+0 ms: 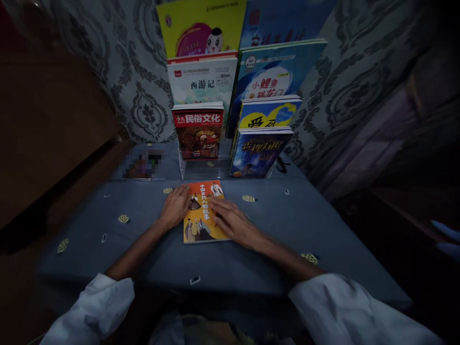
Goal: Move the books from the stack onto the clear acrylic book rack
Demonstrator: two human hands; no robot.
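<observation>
A closed orange and yellow book [201,225] with Chinese characters and drawn figures on its cover lies flat on the table. At its upper left edge rests my left hand [176,206], fingers stretched out along the side. My right hand [233,223] reaches over the right edge, its extended fingers lying on the cover. Neither hand is wrapped around the book. Just behind it, a clear stand [182,168] holds several books, among them a red-topped one [199,136] on the left and a dark blue one [259,152] on the right.
A blue cloth with yellow and white prints covers the table [151,258]. Toward the back left lies a blurred-out item [142,164]. Taller books, one yellow-green [230,28], rise at the back of the stand. Patterned wallpaper [143,105] lines the wall, with a brown wooden panel [46,124] at left.
</observation>
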